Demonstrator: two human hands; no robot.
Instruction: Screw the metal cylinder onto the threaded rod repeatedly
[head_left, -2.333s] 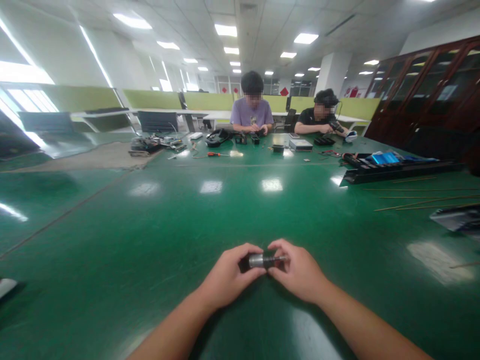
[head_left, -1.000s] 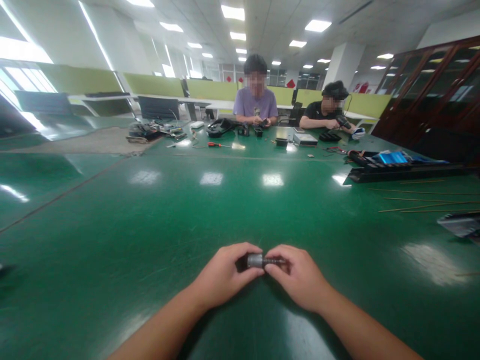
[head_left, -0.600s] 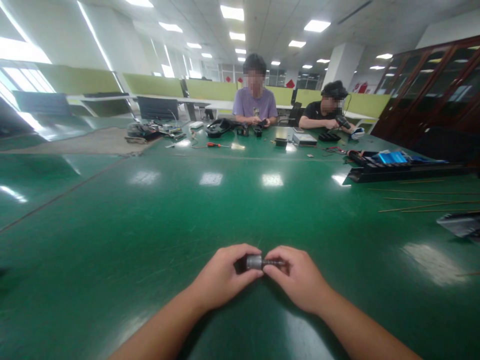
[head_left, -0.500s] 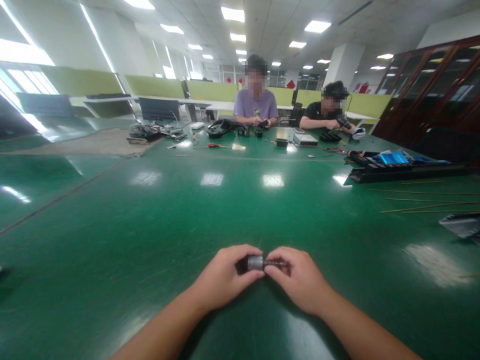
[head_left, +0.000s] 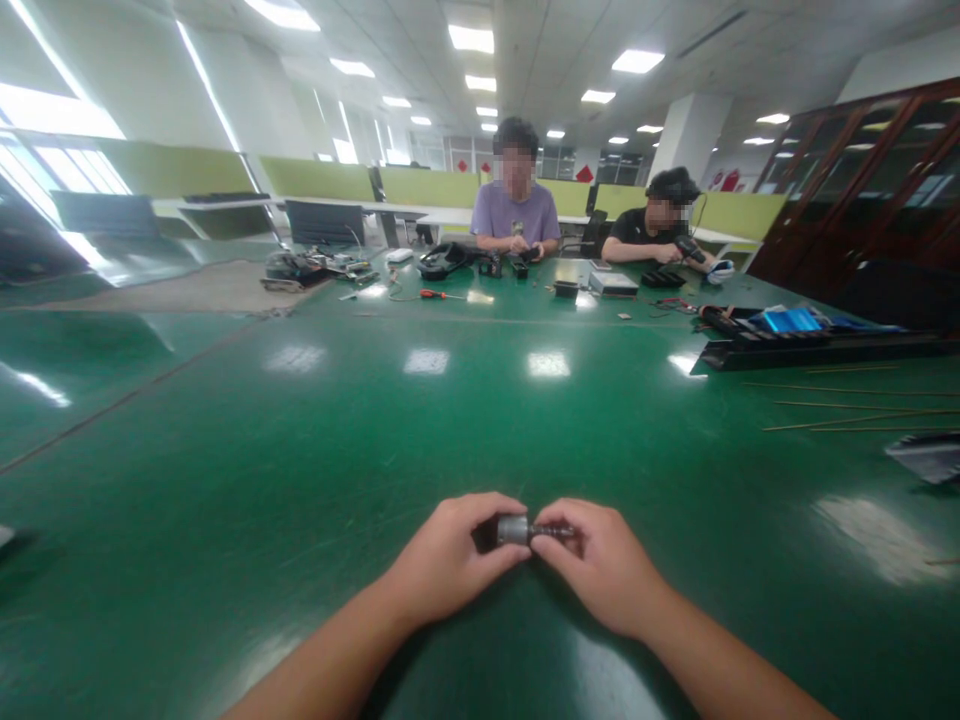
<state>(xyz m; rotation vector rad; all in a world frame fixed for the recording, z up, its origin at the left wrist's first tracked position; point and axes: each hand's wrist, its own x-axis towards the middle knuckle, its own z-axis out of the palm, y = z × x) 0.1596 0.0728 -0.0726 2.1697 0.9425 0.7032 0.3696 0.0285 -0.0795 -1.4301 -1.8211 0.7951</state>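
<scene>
Just over the green tabletop, my left hand (head_left: 457,550) is closed with thumb and fingers around a short grey metal cylinder (head_left: 514,529). A thin dark shaft (head_left: 541,531), which looks ridged, runs from the cylinder's right end. My right hand (head_left: 600,560) pinches this shaft between thumb and fingers, close beside the cylinder. The two hands almost meet, and the piece lies level across them. Fingers hide the shaft's far end in part. Whether shaft and cylinder are one part, I cannot tell.
Two people sit across the green table (head_left: 360,420). Near them lie a red-handled screwdriver (head_left: 433,294), a pale box (head_left: 613,284) and assorted electronics (head_left: 300,266). At right are a black tray (head_left: 810,350) with a blue packet, several thin rods (head_left: 862,405) and a dark-and-silver item (head_left: 926,457).
Both hands keep their grip on the metal piece. The right fingers have shifted slightly on the shaft, showing a little more of it. The whole view has moved slightly.
</scene>
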